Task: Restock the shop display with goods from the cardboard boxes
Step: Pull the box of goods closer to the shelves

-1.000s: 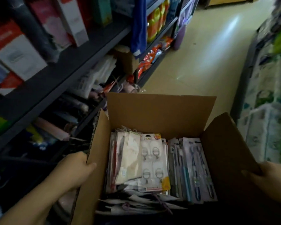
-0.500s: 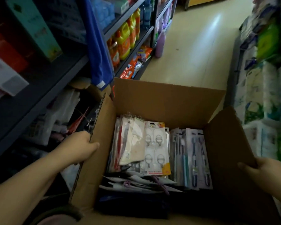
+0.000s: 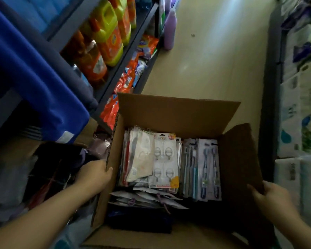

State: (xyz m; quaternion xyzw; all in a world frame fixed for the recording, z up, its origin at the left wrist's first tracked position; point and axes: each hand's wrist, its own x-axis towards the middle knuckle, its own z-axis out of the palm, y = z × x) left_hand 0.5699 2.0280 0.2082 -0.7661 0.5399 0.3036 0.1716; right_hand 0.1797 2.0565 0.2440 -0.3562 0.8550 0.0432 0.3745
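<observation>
An open cardboard box (image 3: 171,112) fills the lower middle of the head view. Inside stand packs of wall hooks (image 3: 166,163), toothbrush packs (image 3: 209,168), flat pouches (image 3: 140,157) and dark items at the near end. My left hand (image 3: 95,174) grips the box's left flap at its edge. My right hand (image 3: 271,196) holds the right flap, thumb over its rim. The box is held between both hands in the aisle.
A dark shelf unit (image 3: 145,17) runs along the left with yellow and orange detergent bottles (image 3: 108,38), red sachets (image 3: 127,81) and a blue cloth (image 3: 31,83). Paper-goods packs (image 3: 302,97) line the right. Beige floor (image 3: 214,60) stretches ahead.
The box and both hands have travelled forward along the aisle; the detergent bottles and blue cloth on the left are now much closer. Both hands keep their hold on the flaps.
</observation>
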